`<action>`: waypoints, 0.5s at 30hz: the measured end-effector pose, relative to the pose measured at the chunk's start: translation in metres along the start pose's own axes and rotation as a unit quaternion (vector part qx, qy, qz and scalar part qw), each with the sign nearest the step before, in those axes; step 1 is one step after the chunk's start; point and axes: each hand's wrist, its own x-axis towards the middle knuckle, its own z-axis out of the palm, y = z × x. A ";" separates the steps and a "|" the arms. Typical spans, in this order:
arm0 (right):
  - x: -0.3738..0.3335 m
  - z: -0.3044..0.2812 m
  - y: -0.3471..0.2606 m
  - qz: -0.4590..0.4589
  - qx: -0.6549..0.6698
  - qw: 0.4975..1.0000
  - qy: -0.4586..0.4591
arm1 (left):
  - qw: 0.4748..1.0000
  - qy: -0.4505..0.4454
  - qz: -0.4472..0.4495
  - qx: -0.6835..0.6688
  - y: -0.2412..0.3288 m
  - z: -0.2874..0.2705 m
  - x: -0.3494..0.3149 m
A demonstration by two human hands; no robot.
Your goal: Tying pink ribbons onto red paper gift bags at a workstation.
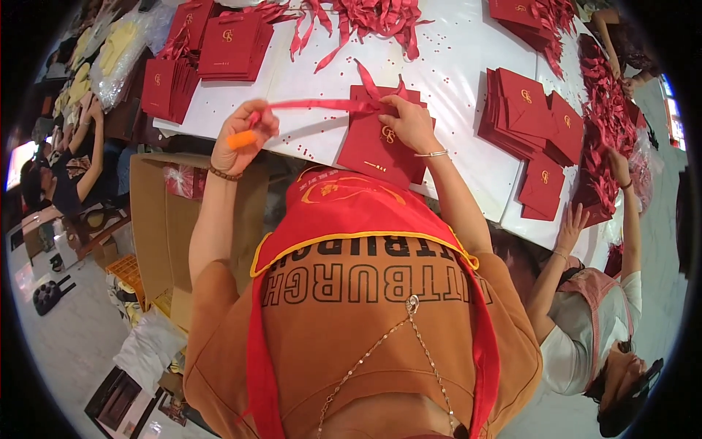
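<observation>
A red paper gift bag (363, 145) with gold print lies flat on the table's near edge, on top of at least one more red bag. From its top a red satin ribbon (314, 104) runs taut to the left. My left hand (252, 132) is closed on the ribbon's far end, and a short orange piece shows at its fingers; I cannot make out whether it is worn or held. My right hand (412, 126) rests over the bag's upper right, its fingertips pinching the ribbon close to the bag. Part of the bag is hidden beneath that hand.
The white table (453, 44) carries small red dots. Stacks of red bags stand left (232, 47) and right (519, 110); a ribbon heap (380, 22) lies at the back. A cardboard box (164, 227) sits at my left. Co-workers (596, 307) work at right and left.
</observation>
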 end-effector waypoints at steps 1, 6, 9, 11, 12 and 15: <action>0.000 0.000 -0.002 0.000 -0.001 1.000 0.001 | 0.997 -0.045 0.052 0.017 0.004 0.016 0.007; 0.004 0.010 -0.004 -0.059 0.039 0.997 0.024 | 0.987 -0.015 0.054 0.152 0.015 0.039 0.059; 0.006 0.010 -0.006 -0.046 0.034 0.998 -0.001 | 0.641 0.003 0.148 0.753 -0.007 0.057 0.093; 0.004 0.000 -0.016 -0.062 0.014 0.998 0.004 | 0.678 -0.109 0.136 0.714 -0.044 0.059 0.113; -0.001 -0.008 -0.025 -0.072 -0.052 0.996 0.032 | 0.677 -0.111 0.137 0.714 -0.059 0.065 0.116; -0.013 -0.022 -0.024 -0.055 -0.125 0.989 0.052 | 0.559 -0.115 -0.020 0.821 -0.083 0.075 0.117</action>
